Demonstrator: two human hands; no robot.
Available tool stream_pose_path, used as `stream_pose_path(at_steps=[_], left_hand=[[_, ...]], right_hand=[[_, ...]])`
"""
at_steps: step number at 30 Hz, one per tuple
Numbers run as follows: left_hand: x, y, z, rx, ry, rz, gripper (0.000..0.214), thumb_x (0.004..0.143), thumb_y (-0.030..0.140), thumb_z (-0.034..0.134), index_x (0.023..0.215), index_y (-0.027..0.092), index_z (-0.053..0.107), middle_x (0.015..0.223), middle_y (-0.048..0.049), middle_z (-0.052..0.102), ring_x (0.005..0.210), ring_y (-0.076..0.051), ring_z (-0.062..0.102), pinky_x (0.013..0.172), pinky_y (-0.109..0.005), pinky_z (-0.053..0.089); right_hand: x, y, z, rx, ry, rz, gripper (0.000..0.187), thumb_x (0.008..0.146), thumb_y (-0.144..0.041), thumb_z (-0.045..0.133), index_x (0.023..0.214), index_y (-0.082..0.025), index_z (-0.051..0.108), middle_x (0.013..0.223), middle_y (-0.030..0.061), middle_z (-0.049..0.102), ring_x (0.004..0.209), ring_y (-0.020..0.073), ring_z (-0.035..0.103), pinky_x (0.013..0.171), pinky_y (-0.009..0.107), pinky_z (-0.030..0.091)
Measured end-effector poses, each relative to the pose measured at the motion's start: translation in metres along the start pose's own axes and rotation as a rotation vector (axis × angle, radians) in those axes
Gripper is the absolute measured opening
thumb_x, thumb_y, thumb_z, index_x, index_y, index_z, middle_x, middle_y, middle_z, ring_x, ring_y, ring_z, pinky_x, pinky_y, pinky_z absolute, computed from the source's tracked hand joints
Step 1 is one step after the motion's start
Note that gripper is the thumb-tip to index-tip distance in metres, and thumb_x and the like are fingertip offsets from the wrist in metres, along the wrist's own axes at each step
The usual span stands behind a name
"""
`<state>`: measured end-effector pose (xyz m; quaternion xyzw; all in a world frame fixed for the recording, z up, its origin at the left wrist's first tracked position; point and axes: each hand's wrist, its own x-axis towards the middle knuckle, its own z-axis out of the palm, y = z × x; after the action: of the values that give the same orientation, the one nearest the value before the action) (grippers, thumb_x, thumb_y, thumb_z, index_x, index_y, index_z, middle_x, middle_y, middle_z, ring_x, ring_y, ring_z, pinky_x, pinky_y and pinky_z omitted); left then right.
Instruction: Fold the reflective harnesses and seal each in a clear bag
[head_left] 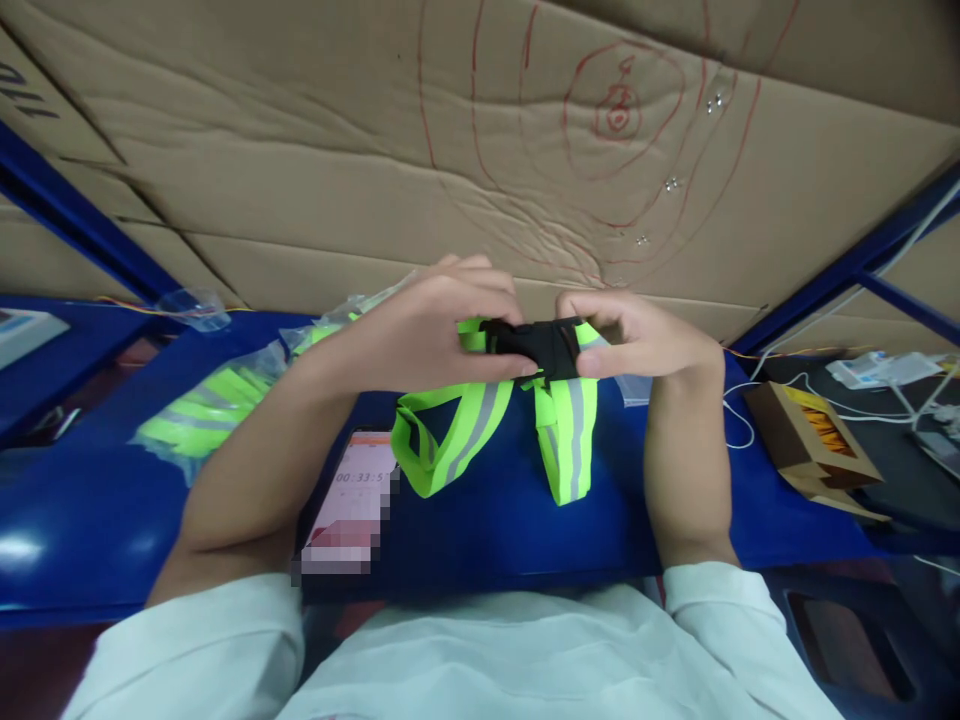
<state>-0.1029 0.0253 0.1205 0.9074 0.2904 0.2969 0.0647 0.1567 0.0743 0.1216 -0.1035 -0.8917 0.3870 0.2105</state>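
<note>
A neon yellow-green reflective strap (480,425) with a grey stripe hangs in loops above the blue table. Its black plastic buckle (551,348) is between my two hands. My left hand (457,325) is closed on the buckle's left part, thumb in front. With thumb and fingers, my right hand (626,335) pinches the strap and the buckle's right end. The buckle's two halves appear joined. One loop dangles to the left and a narrower one droops below the buckle. Part of the strap is hidden behind my left hand.
Left of the strap, a phone (352,500) showing a timer lies on the blue table (487,540). Plastic bags of neon straps (214,405) lie behind my left forearm. An open cardboard box (817,440) stands at right near white cables. A cardboard wall (322,150) rises behind.
</note>
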Motion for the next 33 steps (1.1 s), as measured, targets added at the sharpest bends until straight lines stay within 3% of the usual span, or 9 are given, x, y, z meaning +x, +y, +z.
stream_pose_path(at_steps=[4, 8, 12, 16, 18, 20, 25, 29, 33], left_hand=[[0.000, -0.002, -0.008, -0.237, -0.024, -0.033, 0.027, 0.090, 0.044, 0.073, 0.077, 0.021, 0.068, 0.097, -0.0056, 0.074, 0.089, -0.020, 0.066, 0.082, -0.031, 0.049], [-0.003, -0.010, -0.014, -0.503, -0.061, -0.153, 0.029, 0.087, 0.045, 0.079, 0.077, 0.021, 0.068, 0.070, -0.0014, 0.069, 0.061, -0.015, 0.059, 0.055, -0.027, 0.041], [-0.004, -0.015, -0.013, -0.688, 0.076, -0.220, 0.039, 0.079, 0.054, 0.087, 0.073, 0.021, 0.067, 0.063, 0.0005, 0.065, 0.052, -0.013, 0.052, 0.048, -0.028, 0.034], [-0.001, -0.011, -0.006, -0.684, 0.221, -0.232, 0.041, 0.081, 0.058, 0.084, 0.076, 0.021, 0.067, 0.065, 0.0021, 0.063, 0.054, -0.012, 0.051, 0.050, -0.028, 0.036], [0.001, -0.009, -0.003, -0.667, 0.242, -0.220, 0.042, 0.085, 0.058, 0.080, 0.077, 0.020, 0.067, 0.066, 0.0025, 0.063, 0.057, -0.011, 0.052, 0.051, -0.027, 0.037], [0.003, -0.008, -0.001, -0.634, 0.247, -0.219, 0.039, 0.090, 0.055, 0.077, 0.077, 0.019, 0.067, 0.068, 0.0019, 0.065, 0.059, -0.011, 0.054, 0.052, -0.027, 0.037], [0.005, -0.006, 0.005, -0.585, 0.322, -0.208, 0.030, 0.097, 0.047, 0.070, 0.080, 0.022, 0.068, 0.073, 0.0005, 0.068, 0.061, -0.012, 0.057, 0.053, -0.028, 0.037], [0.004, 0.000, 0.012, -0.531, 0.329, -0.231, 0.024, 0.100, 0.050, 0.064, 0.099, 0.026, 0.063, 0.061, 0.0058, 0.054, 0.047, -0.009, 0.042, 0.047, -0.027, 0.027], [0.001, 0.005, 0.019, -0.382, 0.295, -0.224, 0.030, 0.106, 0.056, 0.049, 0.115, 0.028, 0.057, 0.056, 0.0072, 0.049, 0.045, -0.012, 0.044, 0.048, -0.028, 0.032]], right_hand=[[-0.003, -0.005, 0.001, 0.010, 0.045, 0.021, 0.041, 0.092, -0.048, 0.079, 0.078, -0.017, 0.056, 0.067, -0.0063, 0.048, 0.059, 0.0054, 0.040, 0.052, 0.019, 0.029], [-0.013, -0.007, 0.002, 0.112, 0.201, 0.005, 0.050, 0.092, -0.055, 0.076, 0.070, -0.020, 0.047, 0.060, -0.0071, 0.042, 0.053, 0.0059, 0.034, 0.048, 0.020, 0.027], [-0.018, -0.007, 0.003, 0.119, 0.375, 0.048, 0.047, 0.091, -0.061, 0.074, 0.078, -0.021, 0.054, 0.065, -0.0041, 0.054, 0.054, 0.0099, 0.046, 0.050, 0.024, 0.038], [-0.011, -0.022, 0.007, -0.121, 0.360, 0.066, 0.028, 0.098, -0.047, 0.070, 0.108, -0.021, 0.069, 0.101, 0.0039, 0.073, 0.087, 0.0155, 0.066, 0.079, 0.029, 0.056], [-0.006, -0.033, 0.012, -0.292, 0.351, 0.088, 0.027, 0.103, -0.043, 0.064, 0.120, -0.023, 0.070, 0.121, 0.0069, 0.072, 0.112, 0.0198, 0.065, 0.099, 0.035, 0.056], [-0.003, -0.043, 0.018, -0.436, 0.427, 0.146, 0.029, 0.107, -0.041, 0.056, 0.126, -0.025, 0.070, 0.132, 0.0080, 0.069, 0.125, 0.0224, 0.061, 0.109, 0.039, 0.053], [-0.004, -0.058, 0.034, -0.485, 0.665, 0.128, 0.036, 0.111, -0.040, 0.047, 0.117, -0.019, 0.076, 0.111, 0.0065, 0.075, 0.104, 0.0193, 0.069, 0.099, 0.036, 0.055], [-0.005, -0.058, 0.040, -0.370, 0.562, 0.195, 0.040, 0.103, -0.047, 0.063, 0.131, -0.019, 0.072, 0.110, 0.0065, 0.076, 0.091, 0.0189, 0.070, 0.080, 0.032, 0.058], [-0.003, -0.050, 0.036, -0.340, 0.438, 0.209, 0.042, 0.094, -0.046, 0.074, 0.129, -0.021, 0.074, 0.116, 0.0077, 0.077, 0.095, 0.0211, 0.070, 0.079, 0.032, 0.057]])
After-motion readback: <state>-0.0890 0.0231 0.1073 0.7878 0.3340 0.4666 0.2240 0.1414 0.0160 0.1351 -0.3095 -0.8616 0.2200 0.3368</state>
